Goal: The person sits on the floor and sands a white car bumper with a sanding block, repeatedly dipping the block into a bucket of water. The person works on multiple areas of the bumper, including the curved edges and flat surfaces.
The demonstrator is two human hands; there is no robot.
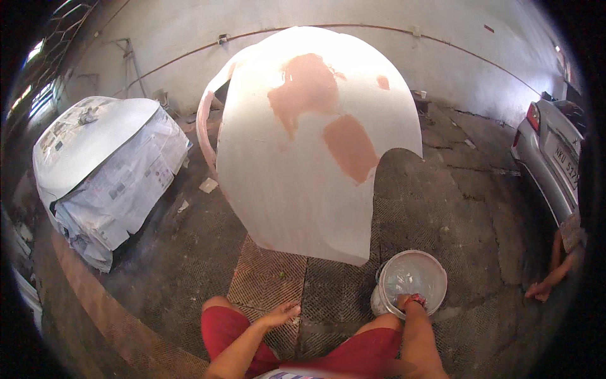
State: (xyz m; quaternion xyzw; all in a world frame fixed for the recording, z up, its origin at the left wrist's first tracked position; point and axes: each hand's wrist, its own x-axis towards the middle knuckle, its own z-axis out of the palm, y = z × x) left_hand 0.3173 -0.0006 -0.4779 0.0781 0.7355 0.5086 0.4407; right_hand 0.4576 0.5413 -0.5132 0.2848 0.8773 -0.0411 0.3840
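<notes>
My left hand (pixel 281 315) hangs above the ribbed floor between my knees. Its fingers are curled round a small pale piece that I cannot make out. Over the near rim of a whitish bucket (pixel 440 270), my right hand (pixel 404 302) reaches down inside; its fingers are mostly hidden. A red band (pixel 415 299) circles the right wrist. Cloudy liquid (pixel 405 275) with pale suds shows in the bucket. Standing in front of me, apart from both hands, is a large white car body panel (pixel 290 208) with a curved cut-out and reddish-brown patches (pixel 350 149).
To the left stands a white car part (pixel 95 129) masked with newspaper (pixel 123 199). A silver car (pixel 549 158) is at the far right, with another person's hand (pixel 538 290) below it. Ribbed mats (pixel 268 278) cover the floor; a pale wall (pixel 189 31) rises behind.
</notes>
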